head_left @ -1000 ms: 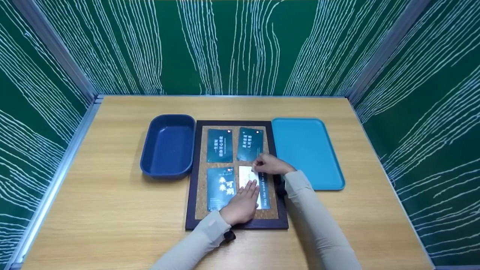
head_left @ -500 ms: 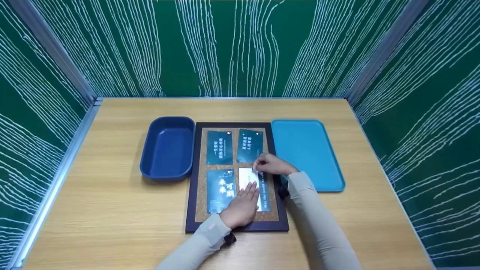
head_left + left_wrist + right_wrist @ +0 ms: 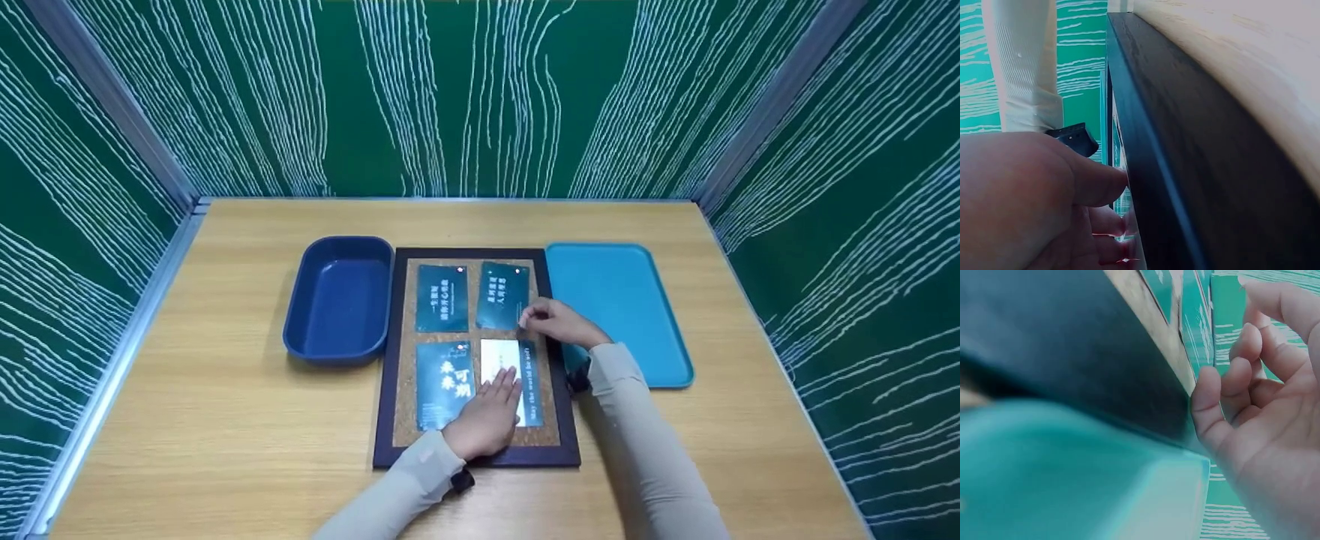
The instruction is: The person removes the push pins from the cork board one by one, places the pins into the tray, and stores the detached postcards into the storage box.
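Observation:
My left hand [image 3: 484, 420] lies with its fingers extended on the white-and-teal card [image 3: 531, 382] at the lower right of a dark-framed cork board [image 3: 403, 375]. In the left wrist view, its thumb [image 3: 1100, 183] is beside the frame's edge. Above that card, my right hand [image 3: 555, 321] is raised with thumb and forefinger pinched together. A tiny pale pushpin [image 3: 1242, 280] shows at those fingertips in the right wrist view, its shape barely clear. The other fingers curl inward. Three teal cards with white lettering share the board, including the lower left card [image 3: 439, 386].
A deep navy tray [image 3: 337, 300] stands at the board's left. Against its right side lies a shallow light-blue tray [image 3: 615, 300], partly under the right wrist. Green patterned panels [image 3: 510, 97] enclose the wooden table [image 3: 225, 420] at the back and sides.
My right hand has lifted off the lower right card's top edge and shifted slightly up and to the right, uncovering more lettering. The left hand stays on the card.

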The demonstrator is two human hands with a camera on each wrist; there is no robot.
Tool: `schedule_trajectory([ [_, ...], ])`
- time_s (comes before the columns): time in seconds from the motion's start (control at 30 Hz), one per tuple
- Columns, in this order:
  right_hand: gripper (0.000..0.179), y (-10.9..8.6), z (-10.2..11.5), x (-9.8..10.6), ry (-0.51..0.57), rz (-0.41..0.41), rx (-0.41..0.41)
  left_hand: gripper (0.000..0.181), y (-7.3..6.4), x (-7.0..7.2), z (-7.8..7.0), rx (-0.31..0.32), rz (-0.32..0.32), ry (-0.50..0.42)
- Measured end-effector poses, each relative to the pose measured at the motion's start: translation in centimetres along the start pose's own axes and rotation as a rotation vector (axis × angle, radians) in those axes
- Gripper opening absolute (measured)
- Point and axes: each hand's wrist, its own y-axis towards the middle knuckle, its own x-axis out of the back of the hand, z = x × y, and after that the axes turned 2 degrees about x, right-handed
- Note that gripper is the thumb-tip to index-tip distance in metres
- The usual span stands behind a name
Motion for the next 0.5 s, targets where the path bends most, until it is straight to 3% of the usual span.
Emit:
schedule_trajectory([
  [0.17,0.023,-0.4,-0.2,1.2,-0.030,-0.075,-0.024,0.054,-0.1,0.3,-0.1,-0.002,0.008,-0.006],
  [0.5,0.027,-1.1,-1.8,3.3,0.015,-0.154,-0.068,0.054,-0.1,0.4,-0.2,0.008,0.028,0.017],
])
